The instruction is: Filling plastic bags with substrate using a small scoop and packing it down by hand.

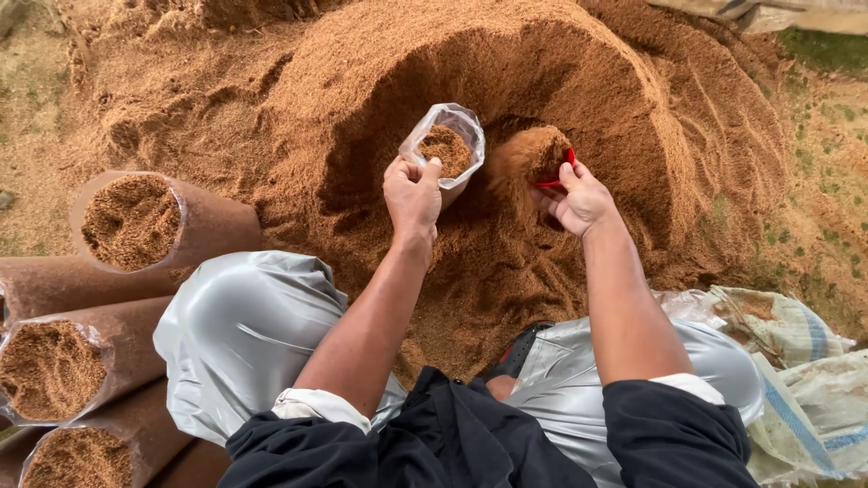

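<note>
Seen from above, kneeling before a big heap of sawdust (pixel 579 117) with a hollow dug into its front. Left hand (pixel 412 194) closed around the neck of a clear plastic bag (pixel 445 145), held upright with the mouth kept open and tilted a little toward the right, so that the fill can go in without spilling. Bag already about half full of the same brown material, and resting low inside the hollow, just beside the wall of the heap.

Right hand (pixel 583 201) gripping a small red scoop (pixel 553 172), heaped with sawdust, just beside the bag's mouth and slightly lower; some material blurred around it, probably falling. Scoop mostly hidden under its load, only the red edge visible.

At the left, a stack of filled bags (pixel 136 226) lying on their sides, open ends toward the camera, well apart from both hands. At the right, woven sacks (pixel 796 361) crumpled on the ground near the right knee. Grey trousers (pixel 244 334) and dark sleeves in the foreground. Nothing standing between scoop and bag; only the steep wall of the heap behind, loose enough to slide down into the hollow.
</note>
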